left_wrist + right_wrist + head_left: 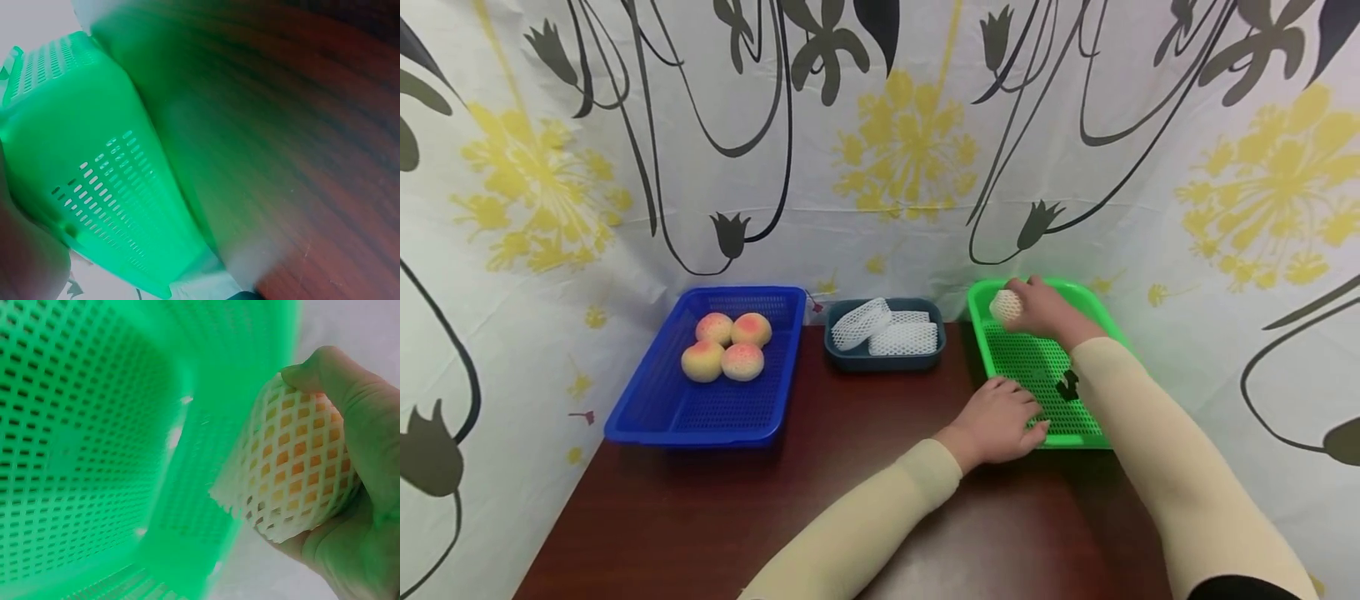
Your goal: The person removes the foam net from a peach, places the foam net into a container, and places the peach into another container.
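My right hand (1039,307) grips a peach (299,464) wrapped in a white foam net sleeve (275,487), over the far left part of the green basket (981,325). Thumb and fingers curl round it in the right wrist view. At the basket's near left side is my left hand (1000,419), its fingers lying over the rim; whether they curl round it I cannot tell. Seen from the left wrist, the basket's slotted outer wall (106,169) fills the left part. Nothing but a small dark patch (1067,385) shows on the basket's floor, partly behind my right sleeve.
A blue basket (640,400) on the left holds several unwrapped peaches (742,362). Between the baskets, a dark teal tray (883,363) contains white foam net sleeves (902,339). They stand on a dark red-brown table (820,483), with a patterned cloth (880,242) hanging behind.
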{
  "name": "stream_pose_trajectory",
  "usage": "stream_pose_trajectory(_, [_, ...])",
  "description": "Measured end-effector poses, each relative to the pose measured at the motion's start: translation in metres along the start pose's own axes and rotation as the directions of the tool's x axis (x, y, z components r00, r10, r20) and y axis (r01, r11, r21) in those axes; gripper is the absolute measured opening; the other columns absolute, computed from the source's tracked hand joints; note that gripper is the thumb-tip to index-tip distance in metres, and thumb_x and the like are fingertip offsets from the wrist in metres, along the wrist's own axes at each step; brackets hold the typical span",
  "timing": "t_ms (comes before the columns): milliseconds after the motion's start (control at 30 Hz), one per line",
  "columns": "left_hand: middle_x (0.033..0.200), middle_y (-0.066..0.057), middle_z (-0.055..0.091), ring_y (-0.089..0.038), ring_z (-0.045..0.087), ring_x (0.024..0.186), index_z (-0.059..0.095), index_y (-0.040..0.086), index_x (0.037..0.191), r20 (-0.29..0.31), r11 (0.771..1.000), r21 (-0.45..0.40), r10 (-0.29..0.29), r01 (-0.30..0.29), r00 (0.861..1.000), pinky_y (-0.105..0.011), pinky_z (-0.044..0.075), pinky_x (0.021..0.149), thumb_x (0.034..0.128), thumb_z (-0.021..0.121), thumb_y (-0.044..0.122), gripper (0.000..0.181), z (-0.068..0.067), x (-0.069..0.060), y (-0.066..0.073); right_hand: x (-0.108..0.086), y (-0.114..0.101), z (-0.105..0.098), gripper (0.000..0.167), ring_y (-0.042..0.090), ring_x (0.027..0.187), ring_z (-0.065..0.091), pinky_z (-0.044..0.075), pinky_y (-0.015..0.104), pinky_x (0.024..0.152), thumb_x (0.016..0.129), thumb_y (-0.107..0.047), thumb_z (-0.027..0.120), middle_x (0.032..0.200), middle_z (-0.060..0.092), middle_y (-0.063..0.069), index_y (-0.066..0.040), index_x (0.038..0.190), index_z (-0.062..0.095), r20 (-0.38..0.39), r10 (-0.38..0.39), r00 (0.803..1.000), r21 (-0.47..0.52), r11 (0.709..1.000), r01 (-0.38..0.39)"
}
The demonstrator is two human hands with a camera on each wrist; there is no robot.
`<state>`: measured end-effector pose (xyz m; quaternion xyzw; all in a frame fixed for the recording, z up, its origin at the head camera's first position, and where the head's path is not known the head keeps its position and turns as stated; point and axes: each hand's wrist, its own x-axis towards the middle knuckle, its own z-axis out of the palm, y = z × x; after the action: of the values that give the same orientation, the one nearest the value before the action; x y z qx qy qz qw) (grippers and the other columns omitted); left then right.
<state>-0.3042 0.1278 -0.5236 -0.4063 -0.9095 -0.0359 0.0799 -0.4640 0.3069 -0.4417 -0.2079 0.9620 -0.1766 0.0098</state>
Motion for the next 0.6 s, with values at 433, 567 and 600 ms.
stream_pose_trajectory(433, [0.134, 0.016, 0.066, -0.009, 0.055, 0.130, 0.075, 0.032, 0.125, -0.150, 0.992, -0.123, 0.012, -0.031, 0.989, -0.032, 0.042, 0.114, 0.1165, 0.049, 0.047, 0.031, -0.012, -0.011, -0.005, -0.045, -0.042, 0.000, 0.069, 0.040, 0.100, 0.060, 0.056, 0.051, 0.073, 0.092, -0.022, 0.084, 0.134, 0.050, 0.029, -0.009, 0.152, 0.054, -0.043, -0.059, 0.997, -0.006, 0.998, 0.059])
stream_pose_trajectory(567, [0.121, 0.015, 0.068, -0.008, 0.058, 0.118, 0.076, 0.028, 0.117, -0.235, 0.966, -0.252, -0.006, -0.055, 0.972, -0.031, 0.048, 0.103, 0.1132, 0.059, 0.038, 0.020, -0.027, -0.028, -0.015, -0.054, -0.055, 0.002, 0.068, 0.041, 0.100, 0.062, 0.057, 0.051, 0.073, 0.092, -0.022, 0.086, 0.134, 0.050, 0.028, -0.011, 0.152, 0.056, -0.045, -0.072, 0.996, 0.012, 0.997, 0.072])
stream_pose_trajectory(600, [0.118, 0.014, 0.068, -0.008, 0.059, 0.115, 0.077, 0.027, 0.115, -0.256, 0.955, -0.289, -0.015, -0.062, 0.967, -0.031, 0.049, 0.102, 0.1122, 0.061, 0.035, 0.018, -0.031, -0.034, -0.019, -0.056, -0.059, 0.003, 0.067, 0.040, 0.100, 0.062, 0.058, 0.050, 0.073, 0.092, -0.022, 0.086, 0.134, 0.051, 0.028, -0.011, 0.151, 0.057, -0.047, -0.077, 0.996, 0.011, 0.997, 0.078])
